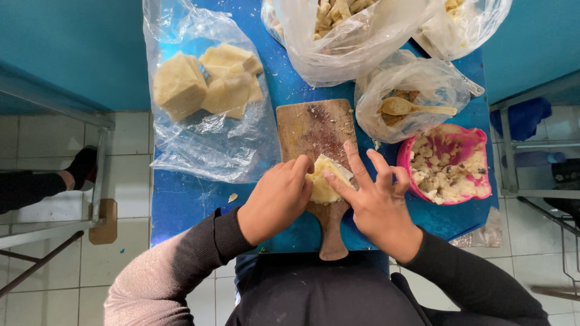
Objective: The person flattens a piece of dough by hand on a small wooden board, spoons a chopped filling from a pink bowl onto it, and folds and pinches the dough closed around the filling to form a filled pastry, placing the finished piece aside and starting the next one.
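Dough (pixel 323 184) — pale yellow lump, both hands (pixel 275 199) pressing

Teal wall (pixel 72 48), white tile floor (pixel 130 199), metal frame bench (pixel 54 108) left, evenly lit.

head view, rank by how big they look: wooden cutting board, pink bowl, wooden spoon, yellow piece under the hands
1. wooden cutting board
2. pink bowl
3. and 4. unsure: wooden spoon and yellow piece look alike, and both hands partly cover the piece.
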Demonstrator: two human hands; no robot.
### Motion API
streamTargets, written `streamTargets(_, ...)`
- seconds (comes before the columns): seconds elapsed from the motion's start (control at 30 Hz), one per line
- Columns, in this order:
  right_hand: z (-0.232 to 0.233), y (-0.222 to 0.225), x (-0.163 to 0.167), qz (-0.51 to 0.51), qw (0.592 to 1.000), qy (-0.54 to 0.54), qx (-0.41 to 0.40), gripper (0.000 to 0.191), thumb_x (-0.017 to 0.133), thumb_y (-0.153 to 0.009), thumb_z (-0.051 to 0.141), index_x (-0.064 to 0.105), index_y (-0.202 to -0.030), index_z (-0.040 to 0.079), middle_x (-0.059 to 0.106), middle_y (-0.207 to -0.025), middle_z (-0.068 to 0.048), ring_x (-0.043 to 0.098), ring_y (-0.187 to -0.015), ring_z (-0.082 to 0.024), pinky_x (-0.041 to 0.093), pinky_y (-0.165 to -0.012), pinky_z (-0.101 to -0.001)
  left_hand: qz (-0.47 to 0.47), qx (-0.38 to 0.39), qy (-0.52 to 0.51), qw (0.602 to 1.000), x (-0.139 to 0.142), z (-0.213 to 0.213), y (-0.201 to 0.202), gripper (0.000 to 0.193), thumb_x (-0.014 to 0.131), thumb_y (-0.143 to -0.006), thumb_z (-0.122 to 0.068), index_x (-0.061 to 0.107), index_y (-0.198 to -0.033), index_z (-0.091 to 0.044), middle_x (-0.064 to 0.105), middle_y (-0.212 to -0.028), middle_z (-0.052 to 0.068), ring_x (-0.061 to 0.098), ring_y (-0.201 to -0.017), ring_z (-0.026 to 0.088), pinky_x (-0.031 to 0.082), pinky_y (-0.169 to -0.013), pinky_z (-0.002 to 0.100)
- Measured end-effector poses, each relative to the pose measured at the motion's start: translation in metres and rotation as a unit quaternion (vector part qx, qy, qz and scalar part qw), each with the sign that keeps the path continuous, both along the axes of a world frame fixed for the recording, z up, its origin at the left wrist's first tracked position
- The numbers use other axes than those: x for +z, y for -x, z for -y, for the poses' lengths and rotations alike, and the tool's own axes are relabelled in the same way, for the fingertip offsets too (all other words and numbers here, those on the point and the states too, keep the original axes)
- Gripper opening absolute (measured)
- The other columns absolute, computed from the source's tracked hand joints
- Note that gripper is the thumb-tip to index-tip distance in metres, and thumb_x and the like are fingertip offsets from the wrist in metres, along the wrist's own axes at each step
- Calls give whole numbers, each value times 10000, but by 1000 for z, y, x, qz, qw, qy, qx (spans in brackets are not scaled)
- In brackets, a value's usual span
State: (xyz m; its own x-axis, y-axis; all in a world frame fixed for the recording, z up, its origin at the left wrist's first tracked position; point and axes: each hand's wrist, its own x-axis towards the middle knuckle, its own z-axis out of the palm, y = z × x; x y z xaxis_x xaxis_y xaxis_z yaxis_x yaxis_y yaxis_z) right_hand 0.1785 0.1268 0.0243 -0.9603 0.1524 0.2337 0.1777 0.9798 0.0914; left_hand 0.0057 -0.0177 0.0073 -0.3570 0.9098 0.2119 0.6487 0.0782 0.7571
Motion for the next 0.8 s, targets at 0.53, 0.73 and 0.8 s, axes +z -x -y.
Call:
streamTargets(0.53,-142,-16,39,-8,977,-113,-183,168,752,-1028,316,737,-1076,156,702,-1074,-16,568,-1066,-255,359,-946,-449,-2,-5,7,1000,-2,-1,2,212,617,-896,-69,518,-1078,-23,665,-901,192,634,-877,419,483,-747,509)
streamTargets(0.73,-165,-1,28,24,976,12,-218,216,791,-949,318,740,-979,110,707,-808,-98,671,-876,-333,435,-806,-507,-6,-1,-4,1000,-5,-1,2,207,609,-896,-60,520,-1080,-23,660,-895,193,637,-873,418,487,-748,509)
streamTargets(0.8,-164,-2,31,-13,985,15,-173,174,776,-959,275,746,-975,104,713,-857,-97,664,-903,-345,447,-786,-492,-7,-2,-7,1000,-5,-1,1,205,605,-897,-56,520,-1081,-23,659,-894,194,637,-872,417,488,-750,509)
